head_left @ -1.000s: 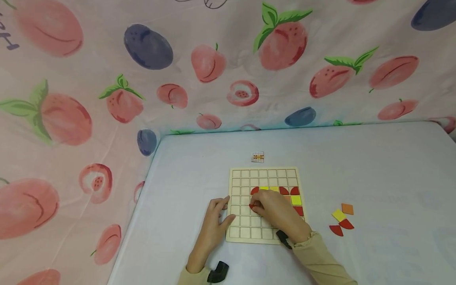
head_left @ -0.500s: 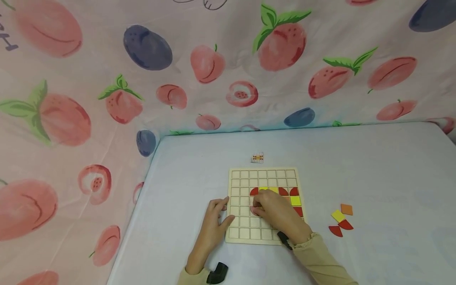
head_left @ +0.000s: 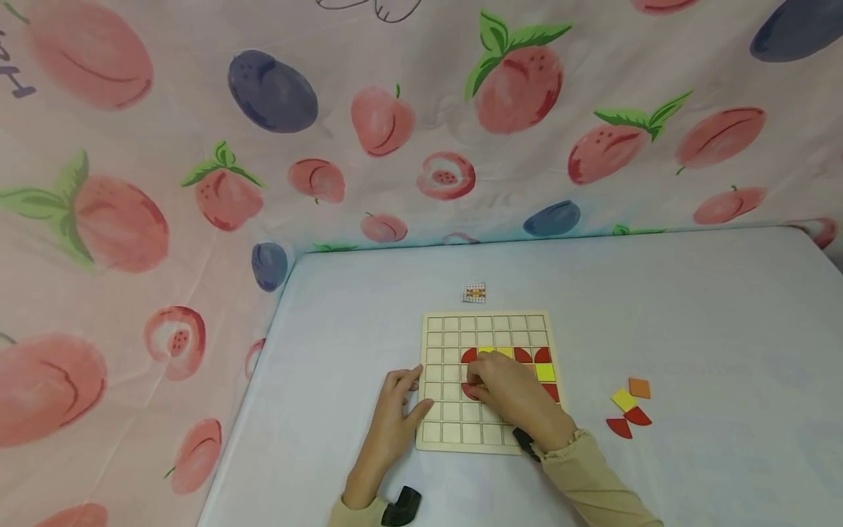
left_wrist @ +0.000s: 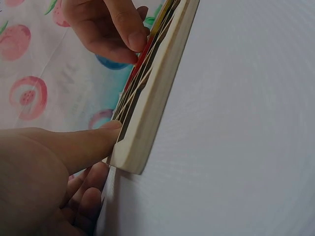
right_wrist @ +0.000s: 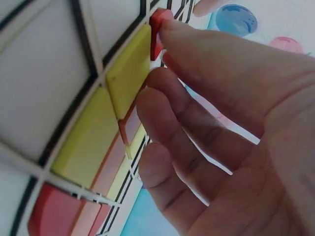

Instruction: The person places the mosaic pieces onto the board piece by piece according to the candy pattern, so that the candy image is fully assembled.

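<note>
My left hand [head_left: 394, 411] rests at the left edge of a square wooden grid board [head_left: 435, 432], its thumb lying on the rim and its fingers along the side. Over the middle of the board, my right hand [head_left: 514, 391] is at a red quarter-circle tile [head_left: 468, 391] lying in a cell. In the right wrist view the thumb tip touches this red tile [right_wrist: 160, 34], with the index fingertip close by. Yellow square tiles [right_wrist: 130, 69] sit in the cells beside it. Part of the tile pattern is hidden under my right hand.
Loose tiles lie right of the board: an orange square [head_left: 639, 388], a yellow square [head_left: 623, 400] and two red quarter-circles [head_left: 619, 428]. A small pattern card [head_left: 474, 293] lies behind the board. Fruit-printed cloth [head_left: 382, 183] hangs behind and left of the white table [head_left: 724, 329].
The red quarter-circle tile, tilted between my right fingertips a second ago, now lies flat in its cell, slightly nearer me. My left hand has stayed in place.
</note>
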Demonstrator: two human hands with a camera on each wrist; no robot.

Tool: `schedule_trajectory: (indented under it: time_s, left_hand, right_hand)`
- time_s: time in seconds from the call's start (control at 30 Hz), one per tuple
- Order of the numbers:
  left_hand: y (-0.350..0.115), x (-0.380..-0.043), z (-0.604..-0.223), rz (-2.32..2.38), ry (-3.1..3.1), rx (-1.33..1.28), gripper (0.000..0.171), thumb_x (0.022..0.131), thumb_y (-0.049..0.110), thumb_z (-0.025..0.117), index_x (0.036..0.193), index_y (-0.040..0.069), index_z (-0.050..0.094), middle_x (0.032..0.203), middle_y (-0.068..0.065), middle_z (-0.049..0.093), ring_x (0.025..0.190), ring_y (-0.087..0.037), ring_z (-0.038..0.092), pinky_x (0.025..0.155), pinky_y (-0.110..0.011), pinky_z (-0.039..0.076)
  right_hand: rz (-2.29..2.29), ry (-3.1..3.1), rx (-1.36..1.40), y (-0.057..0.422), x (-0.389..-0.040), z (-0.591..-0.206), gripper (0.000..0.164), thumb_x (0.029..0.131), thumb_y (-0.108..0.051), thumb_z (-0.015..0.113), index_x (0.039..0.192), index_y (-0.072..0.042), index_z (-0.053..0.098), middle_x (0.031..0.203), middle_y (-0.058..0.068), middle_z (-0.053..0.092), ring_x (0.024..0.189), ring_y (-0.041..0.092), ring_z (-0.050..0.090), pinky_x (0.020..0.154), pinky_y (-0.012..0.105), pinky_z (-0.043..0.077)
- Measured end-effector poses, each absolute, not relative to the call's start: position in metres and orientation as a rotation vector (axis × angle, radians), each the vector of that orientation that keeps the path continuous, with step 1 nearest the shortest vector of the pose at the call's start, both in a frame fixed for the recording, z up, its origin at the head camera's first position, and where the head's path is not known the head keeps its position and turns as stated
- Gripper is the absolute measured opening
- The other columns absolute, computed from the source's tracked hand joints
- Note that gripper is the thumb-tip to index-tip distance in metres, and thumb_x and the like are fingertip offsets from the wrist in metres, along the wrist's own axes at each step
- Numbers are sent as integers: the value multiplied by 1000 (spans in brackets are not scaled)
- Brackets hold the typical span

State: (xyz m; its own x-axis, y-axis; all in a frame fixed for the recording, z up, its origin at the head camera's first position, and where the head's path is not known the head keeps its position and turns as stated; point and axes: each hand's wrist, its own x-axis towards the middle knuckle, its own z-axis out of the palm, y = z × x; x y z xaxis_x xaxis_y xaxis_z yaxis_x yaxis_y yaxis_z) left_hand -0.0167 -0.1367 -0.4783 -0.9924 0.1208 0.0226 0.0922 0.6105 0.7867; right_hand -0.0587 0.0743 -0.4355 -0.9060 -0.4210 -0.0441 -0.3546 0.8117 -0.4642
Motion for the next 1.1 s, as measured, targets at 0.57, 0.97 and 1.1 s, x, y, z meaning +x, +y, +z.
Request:
schedule_trajectory:
  time_s: [0.57,0.97,1.1]
  left_hand:
    - [-137,-17,-479,1359,2783,180,56,91,10,72,143,4,52,121,-6,52,105,-17,51,85,-26,43]
    - [-137,-16,-477,1372,2775,177,57,91,10,72,143,3,51,122,-7,52,107,-18,51,85,-26,43]
    - [-137,-16,-478,1376,2773,181,57,91,11,72,143,3,51,123,-7,51,107,-18,51,86,-26,43]
  right_hand:
    - [-666,2960,-765,117,-53,-419,13,82,-12,82,90,-11,71,86,-3,59,82,13,52,70,29,51]
    - [-579,3030,-748,151,-44,-411,23,77,-14,86,95,-8,73,93,0,65,87,17,57,74,33,55]
    - [-561,3033,-741,163,-42,-410,24,75,-12,87,95,-9,73,94,0,65,86,18,57,72,33,54]
